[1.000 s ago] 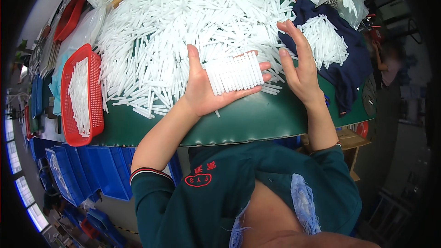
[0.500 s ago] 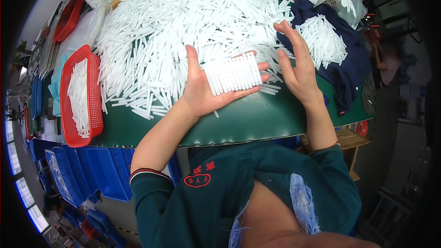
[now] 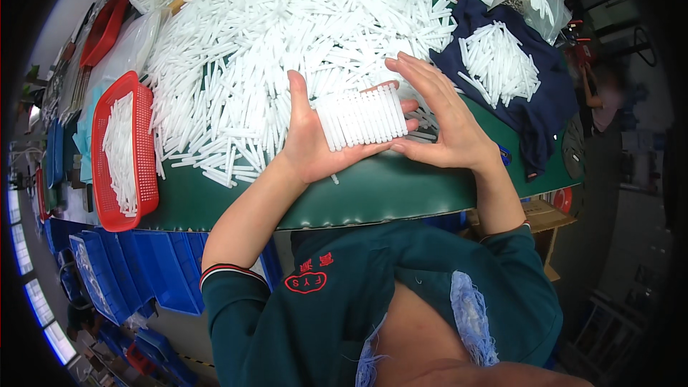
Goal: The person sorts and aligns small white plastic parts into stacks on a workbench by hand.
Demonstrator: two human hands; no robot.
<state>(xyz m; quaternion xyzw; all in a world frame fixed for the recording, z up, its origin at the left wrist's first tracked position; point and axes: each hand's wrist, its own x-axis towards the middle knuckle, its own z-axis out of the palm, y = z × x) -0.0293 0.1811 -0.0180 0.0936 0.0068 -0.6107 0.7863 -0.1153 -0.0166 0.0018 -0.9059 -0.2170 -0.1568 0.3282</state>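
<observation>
Across my upturned left hand (image 3: pixel 307 149) lies a neat row of short white plastic sticks (image 3: pixel 362 116), side by side, with the thumb standing up at the left end. My right hand (image 3: pixel 459 132) is at the right end of the row, empty, fingers curved and apart from the thumb. Its thumb tip is close to the row's lower right corner; whether it touches I cannot tell. Just beyond both hands spreads a large loose pile of the same white sticks (image 3: pixel 287 36).
On the left a red perforated basket (image 3: pixel 148 172) holds more sticks. A smaller heap of sticks (image 3: pixel 500 64) rests on a navy cloth (image 3: pixel 545 118) at the right. The green tabletop (image 3: pixel 344 193) ends just before my body. Blue bins (image 3: pixel 168 269) stand below at the left.
My right hand has come left and down toward the row, its fingers now curved around the right end. My left hand and its sticks stay nearly in place.
</observation>
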